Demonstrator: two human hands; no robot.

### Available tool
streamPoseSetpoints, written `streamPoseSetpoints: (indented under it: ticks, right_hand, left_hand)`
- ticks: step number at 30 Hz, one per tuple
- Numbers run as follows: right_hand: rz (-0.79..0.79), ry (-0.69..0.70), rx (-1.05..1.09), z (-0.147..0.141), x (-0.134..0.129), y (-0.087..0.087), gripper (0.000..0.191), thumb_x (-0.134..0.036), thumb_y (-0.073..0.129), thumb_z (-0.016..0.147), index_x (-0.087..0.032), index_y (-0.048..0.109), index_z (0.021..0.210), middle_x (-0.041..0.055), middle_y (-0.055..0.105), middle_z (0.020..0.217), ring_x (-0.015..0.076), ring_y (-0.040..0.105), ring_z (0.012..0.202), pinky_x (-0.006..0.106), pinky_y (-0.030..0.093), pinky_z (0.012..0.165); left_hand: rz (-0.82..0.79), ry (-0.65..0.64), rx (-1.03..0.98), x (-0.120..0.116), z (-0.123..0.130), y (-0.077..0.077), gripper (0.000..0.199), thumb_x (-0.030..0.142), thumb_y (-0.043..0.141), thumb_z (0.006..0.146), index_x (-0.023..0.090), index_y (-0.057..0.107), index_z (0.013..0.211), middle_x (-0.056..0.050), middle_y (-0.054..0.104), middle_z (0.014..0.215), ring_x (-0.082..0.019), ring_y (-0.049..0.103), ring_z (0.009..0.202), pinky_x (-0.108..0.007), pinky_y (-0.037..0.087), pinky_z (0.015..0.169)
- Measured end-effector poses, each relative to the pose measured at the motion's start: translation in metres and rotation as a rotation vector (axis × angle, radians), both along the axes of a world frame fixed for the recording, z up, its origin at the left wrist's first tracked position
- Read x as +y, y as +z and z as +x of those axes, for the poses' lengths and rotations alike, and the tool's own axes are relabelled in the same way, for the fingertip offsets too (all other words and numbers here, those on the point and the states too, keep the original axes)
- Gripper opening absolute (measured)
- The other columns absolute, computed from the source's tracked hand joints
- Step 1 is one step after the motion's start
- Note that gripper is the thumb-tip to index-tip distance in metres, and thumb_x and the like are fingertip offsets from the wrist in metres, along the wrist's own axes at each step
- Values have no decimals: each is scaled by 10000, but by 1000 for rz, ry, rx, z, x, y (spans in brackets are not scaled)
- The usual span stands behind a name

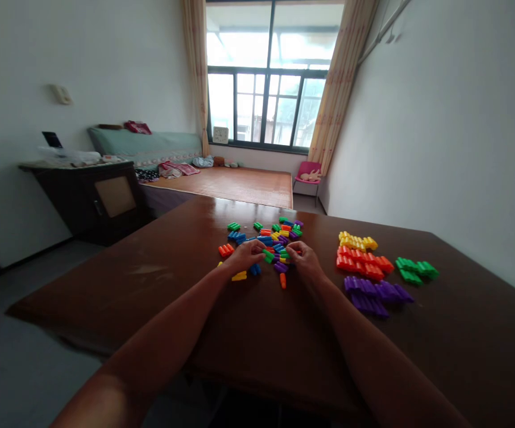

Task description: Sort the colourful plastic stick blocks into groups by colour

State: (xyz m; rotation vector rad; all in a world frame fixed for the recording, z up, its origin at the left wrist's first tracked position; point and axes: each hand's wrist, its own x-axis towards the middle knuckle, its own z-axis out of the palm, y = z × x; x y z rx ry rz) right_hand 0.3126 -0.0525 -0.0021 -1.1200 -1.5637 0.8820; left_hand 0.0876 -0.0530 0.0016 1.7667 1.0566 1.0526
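Note:
My left hand [247, 255] is closed, its fingertips on a green ribbed plastic block [267, 256] at the middle of the table. Just to the right, my right hand [305, 260] has its thumb and fingers pinched together over the same pile; what they hold is too small to make out. Around and between both hands lie loose blocks in blue, green, purple, orange and yellow. A single orange block [283, 280] lies nearest me, below a purple block [280, 268]. Beside my left wrist is a yellow block [239, 276].
On the table's right side are groups of yellow blocks [356, 241], orange blocks [364, 263], purple blocks [376, 295] and green blocks [417, 270]. Beyond the dark table [159, 303] stand a bed [244, 184], a pink chair [307, 171] and a dark cabinet [83, 193].

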Motion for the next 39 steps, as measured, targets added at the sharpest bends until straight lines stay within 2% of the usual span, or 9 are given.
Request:
streamPoseSetpoints:
  ticks: [4,9,15,22,26,30,34,37,39]
  right_hand:
    - [124,-46,-267,7,3,-2,248,-417,589,804,-209,680,901,44,721,874,199,667,812,344,530,785]
    - [159,10,-431,16,2,7,240,-346,547,831,-211,724,922,54,736,919,206,673,848,341,508,820]
    - [113,260,-484,28,2,11,263,-273,729,671,-216,747,928,37,735,910,213,668,834,347,523,801]
    - [103,203,-522,32,7,0,298,-135,759,566,-268,756,833,-4,733,837,219,669,813,379,530,831]
    - [71,195,-497,36,9,3,337,-65,732,530,-265,756,801,-1,737,828,235,676,824,374,532,819]
    - [102,123,-449,36,3,21,296,-59,700,575,-247,745,798,-3,728,814,220,668,792,371,528,812]
    - [147,130,-308,44,-6,57,294,-130,687,651,-224,729,927,12,728,930,196,665,868,352,525,851]
    - [167,94,-255,77,-8,83,290,-205,683,687,-202,712,975,38,724,979,193,664,904,354,522,866]
    - [184,-15,-227,120,-7,91,302,-277,701,692,-190,703,982,55,725,971,201,664,908,364,526,857]
  left_hand:
    - [141,26,221,-4,0,-1,198,240,637,782,126,681,937,-40,695,791,-140,623,691,-230,478,607]
    - [221,77,365,-12,1,7,285,247,598,807,146,708,1049,-43,722,836,-154,643,754,-237,493,672]
    - [253,77,389,-13,0,9,280,264,570,815,158,730,1019,-40,729,800,-155,630,710,-239,487,656]
    - [348,117,560,-9,-5,4,238,322,589,829,233,761,968,-55,729,966,-213,649,892,-285,479,811]
    - [398,152,604,-8,-8,5,249,326,546,870,234,760,959,-68,709,953,-218,640,889,-299,473,820]
    - [445,234,614,-3,-15,6,284,317,485,902,231,743,984,-67,690,969,-214,632,899,-302,476,804]
    - [442,290,616,3,-22,6,308,346,453,911,235,725,1003,-49,682,980,-192,640,838,-290,484,753]
    - [457,288,607,4,-25,7,325,374,434,914,240,712,1017,-38,681,981,-185,647,831,-281,485,738]
    - [466,291,612,4,-26,9,333,386,428,914,242,707,1025,-36,685,997,-187,651,834,-281,486,739]
